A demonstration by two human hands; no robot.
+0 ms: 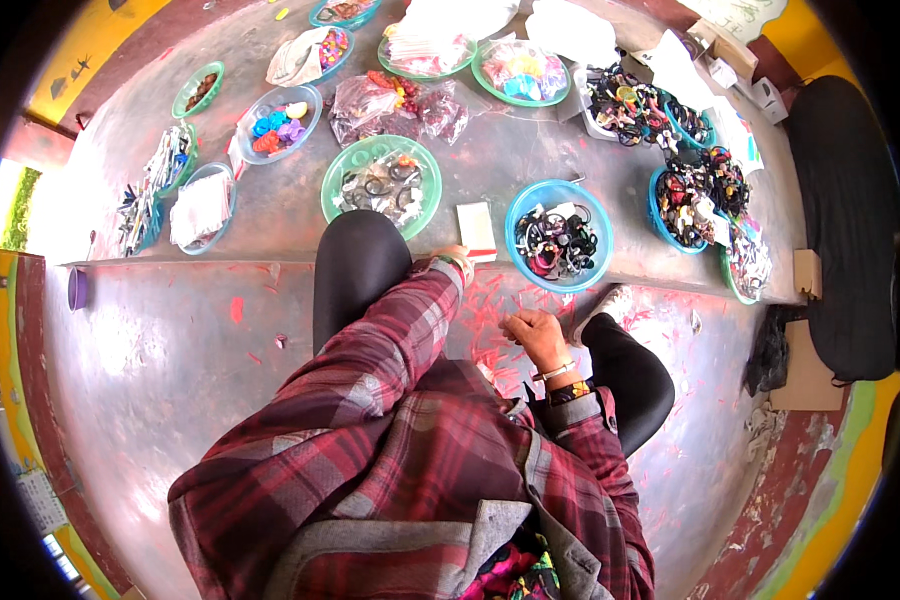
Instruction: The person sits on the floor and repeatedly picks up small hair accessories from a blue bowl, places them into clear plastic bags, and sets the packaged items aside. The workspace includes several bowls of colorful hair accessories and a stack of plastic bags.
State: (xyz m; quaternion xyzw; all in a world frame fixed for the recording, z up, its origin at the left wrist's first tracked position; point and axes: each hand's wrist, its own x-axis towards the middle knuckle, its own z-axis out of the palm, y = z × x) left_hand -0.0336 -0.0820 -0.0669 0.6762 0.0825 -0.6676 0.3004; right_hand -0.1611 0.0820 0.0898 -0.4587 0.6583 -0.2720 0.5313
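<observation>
My left hand (457, 257) shows only in part past its plaid sleeve, close to the lower left corner of a small cream card with a red band (477, 228). Its fingers are too small and hidden to read. My right hand (538, 336) is closed, with the fingers curled in, over the red-flecked floor below the ledge; whatever it may hold is hidden. Just above it stands a blue basin (511, 244) of dark tangled bands and small pieces (555, 238). Beyond my left knee sits a green basin (431, 195) with black rings and clear packets (380, 185).
Around the ledge stand a basin of coloured pieces (278, 130), a basin of white sheets (202, 208), clear bags with reddish contents (375, 108) and a heap of dark bands (630, 105). A long black covered thing (840, 230) lies at the right. A purple cup (77, 288) is far left.
</observation>
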